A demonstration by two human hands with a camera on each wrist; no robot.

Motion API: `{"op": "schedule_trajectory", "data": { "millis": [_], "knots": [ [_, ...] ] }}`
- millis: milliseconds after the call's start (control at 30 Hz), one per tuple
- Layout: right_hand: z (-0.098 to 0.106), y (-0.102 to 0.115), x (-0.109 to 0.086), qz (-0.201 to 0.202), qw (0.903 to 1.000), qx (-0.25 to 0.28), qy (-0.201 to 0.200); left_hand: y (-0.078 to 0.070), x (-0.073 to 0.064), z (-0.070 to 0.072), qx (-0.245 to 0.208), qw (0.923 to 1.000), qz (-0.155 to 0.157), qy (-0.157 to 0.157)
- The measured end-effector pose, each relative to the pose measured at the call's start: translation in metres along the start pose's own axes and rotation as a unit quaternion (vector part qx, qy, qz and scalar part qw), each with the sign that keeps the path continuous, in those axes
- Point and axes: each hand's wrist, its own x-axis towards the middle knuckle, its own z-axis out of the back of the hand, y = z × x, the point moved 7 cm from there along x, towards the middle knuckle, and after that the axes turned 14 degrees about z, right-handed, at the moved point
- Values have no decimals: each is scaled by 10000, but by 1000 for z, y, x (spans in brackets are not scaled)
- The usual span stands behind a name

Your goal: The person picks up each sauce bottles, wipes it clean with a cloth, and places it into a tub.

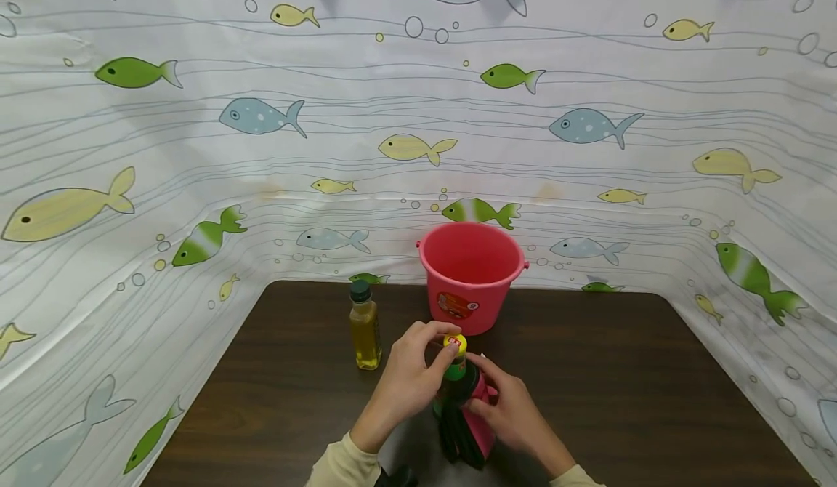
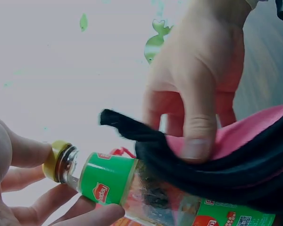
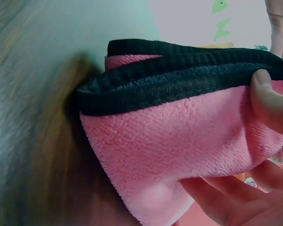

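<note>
My left hand (image 1: 408, 371) holds a clear glass bottle (image 2: 108, 178) by its yellow cap (image 1: 455, 343) and neck, thumb on one side and fingers on the other. A green label wraps the bottle's neck, and a second green label shows lower down. In my right hand (image 1: 513, 408) is a folded pink cloth (image 3: 174, 136) with black edging, gripped between thumb and fingers. The cloth lies along the bottle's side and covers part of its body, as the left wrist view shows. The bottle's base is hidden in the head view.
A pink bucket (image 1: 487, 299) stands behind my hands at the table's back edge. To the left is a small bottle of yellow oil (image 1: 365, 333) with a dark cap. Around the dark wooden table (image 1: 615, 378) hangs a white fish-print curtain (image 1: 366, 65).
</note>
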Motion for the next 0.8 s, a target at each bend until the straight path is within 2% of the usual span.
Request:
{"op": "schedule_trajectory", "data": {
  "millis": [200,400,533,800],
  "knots": [
    [-5,-12,-3,18,9990,-185,399,0,1,-1,-16,10000,17,-13],
    [-7,-15,-3,-14,9985,-261,489,0,1,-1,0,10000,-88,-8],
    [-6,-16,-3,-82,9989,-211,399,0,0,-1,0,10000,-22,10],
    [-3,-14,-6,-265,9994,-193,-139,-1,0,-1,60,9999,-117,-30]
  ]
}}
